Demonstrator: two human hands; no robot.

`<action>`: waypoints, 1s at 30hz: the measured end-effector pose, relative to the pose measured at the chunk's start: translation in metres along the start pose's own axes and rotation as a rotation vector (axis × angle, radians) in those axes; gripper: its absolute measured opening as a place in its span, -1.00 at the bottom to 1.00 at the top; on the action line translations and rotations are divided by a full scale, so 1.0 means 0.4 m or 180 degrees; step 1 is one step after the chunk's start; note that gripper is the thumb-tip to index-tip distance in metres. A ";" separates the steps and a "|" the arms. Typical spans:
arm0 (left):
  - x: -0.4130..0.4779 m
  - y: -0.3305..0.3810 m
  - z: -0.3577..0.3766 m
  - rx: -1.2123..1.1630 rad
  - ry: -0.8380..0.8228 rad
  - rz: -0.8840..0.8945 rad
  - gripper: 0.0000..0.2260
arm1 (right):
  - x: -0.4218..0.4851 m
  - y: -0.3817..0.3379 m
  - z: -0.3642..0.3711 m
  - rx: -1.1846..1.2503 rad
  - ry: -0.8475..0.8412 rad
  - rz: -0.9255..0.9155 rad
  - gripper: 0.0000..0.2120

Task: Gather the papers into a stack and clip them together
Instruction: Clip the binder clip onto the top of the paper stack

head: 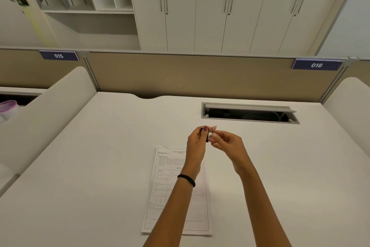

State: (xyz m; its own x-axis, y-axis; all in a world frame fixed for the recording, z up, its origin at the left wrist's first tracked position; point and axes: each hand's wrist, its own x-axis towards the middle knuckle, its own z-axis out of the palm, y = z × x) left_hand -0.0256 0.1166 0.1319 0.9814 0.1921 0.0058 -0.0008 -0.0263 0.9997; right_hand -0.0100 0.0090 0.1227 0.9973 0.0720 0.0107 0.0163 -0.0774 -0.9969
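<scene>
L grip [197, 143] & R grip [228, 143] pinch binder clip [206, 139], papers [166, 196] stacked on desk [100, 166]

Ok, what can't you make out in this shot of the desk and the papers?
Head view only:
- Clip: mostly hidden by the fingers of the left hand and right hand pinching it; open or closed unclear.
- Papers: print too small to read; sheet count not visible; left forearm covers part.
- Desk slot: inside too dark.
- Purple container: cut off by the left edge.

left sign [58, 55]: 015 | right sign [316, 65]: 016 | paper [164, 166] print: seemingly illegible
</scene>
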 end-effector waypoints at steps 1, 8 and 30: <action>0.000 -0.009 -0.011 -0.0017 -0.0057 -0.0034 -0.75 | -0.002 0.006 0.007 0.0020 -0.0023 0.0013 -0.71; -0.008 -0.072 -0.068 -0.0065 -0.0152 -0.0514 -0.71 | -0.008 0.054 0.054 0.0063 -0.0170 0.0113 -0.73; 0.137 -0.331 -0.385 0.1213 0.0588 -0.1396 -0.82 | 0.079 0.225 0.235 0.0421 0.0416 0.0502 -0.70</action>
State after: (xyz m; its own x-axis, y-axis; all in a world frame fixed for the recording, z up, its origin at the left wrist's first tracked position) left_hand -0.0014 0.2817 0.0038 0.8251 0.4305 -0.3659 0.4982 -0.2488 0.8306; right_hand 0.0162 0.0980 0.0259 0.9876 -0.0606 -0.1446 -0.1414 0.0541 -0.9885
